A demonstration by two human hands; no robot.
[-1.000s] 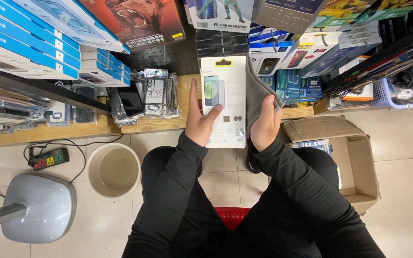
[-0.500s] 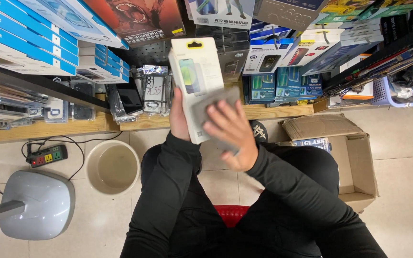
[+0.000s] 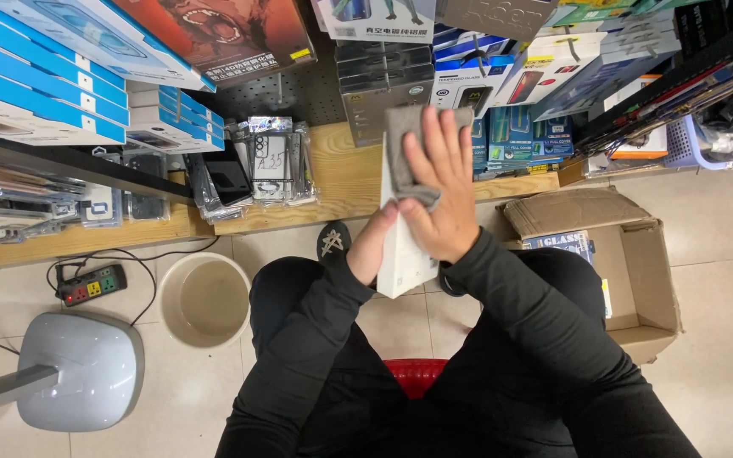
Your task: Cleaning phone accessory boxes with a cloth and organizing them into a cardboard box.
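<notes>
You have one view only, from a camera worn on your head. It looks almost straight down along your torso, so your black sleeves and lap fill the lower centre. Your left hand [image 3: 372, 248] and right hand [image 3: 436, 188] sit near mid-frame, close to the lens. The top of the frame faces forward onto the wooden shelf [image 3: 345, 182] and stacked boxes. The tiled floor [image 3: 714, 220] lies farther off, with the round basin [image 3: 204, 298] at lower left and the cardboard box [image 3: 638, 254] at right. No second view overlaps this one.
</notes>
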